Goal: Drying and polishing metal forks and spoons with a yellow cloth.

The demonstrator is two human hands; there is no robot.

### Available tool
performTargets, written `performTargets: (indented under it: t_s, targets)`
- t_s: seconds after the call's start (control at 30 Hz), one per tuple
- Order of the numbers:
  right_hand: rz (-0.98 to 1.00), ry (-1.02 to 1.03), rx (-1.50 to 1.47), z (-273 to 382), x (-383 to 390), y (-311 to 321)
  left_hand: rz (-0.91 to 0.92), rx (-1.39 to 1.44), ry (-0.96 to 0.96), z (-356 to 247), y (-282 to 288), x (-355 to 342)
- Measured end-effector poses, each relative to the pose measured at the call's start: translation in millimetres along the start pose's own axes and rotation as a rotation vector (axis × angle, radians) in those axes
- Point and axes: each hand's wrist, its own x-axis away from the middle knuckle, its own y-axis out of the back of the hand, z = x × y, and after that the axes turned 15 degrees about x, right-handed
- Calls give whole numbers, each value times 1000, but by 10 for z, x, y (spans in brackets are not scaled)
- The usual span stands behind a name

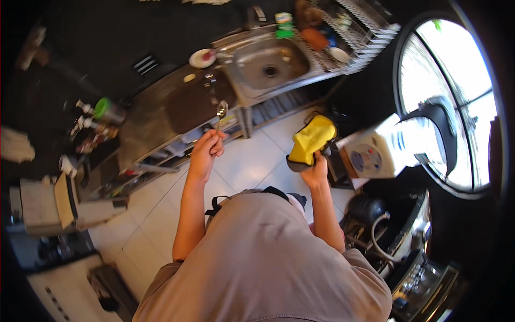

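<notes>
My left hand (206,152) is closed around the handle of a metal spoon (222,110), whose bowl points up and away from me. In my right hand (316,170) is a yellow cloth (315,137) with a dark edge, bunched and hanging over the fingers. The two hands are apart, both held out in front of my body above the tiled floor. Beyond the spoon, a dark brown mat (193,110) lies on the metal counter (147,112), with more metal utensils (210,81) at its far edge.
A steel sink (271,67) adjoins the counter, with a green-and-white container (284,26) behind it. A white plate (202,58) sits left of the sink. The wire dish rack (365,37) stands far right. A white machine (375,150) is beside my right hand, near a round window (450,102).
</notes>
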Motion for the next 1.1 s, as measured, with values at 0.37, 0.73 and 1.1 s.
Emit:
performTargets:
  t_s: [0.37,0.73,1.1]
  targets:
    - [351,64,588,-223,-731,-1218,-38,-270,-27,-647,528,172]
    - [201,-213,413,-633,-1584,-1679,-109,-310,-80,-848,822,-281]
    - [431,-214,437,-662,-2424,-1569,-129,-262,-69,-1100,766,-1242]
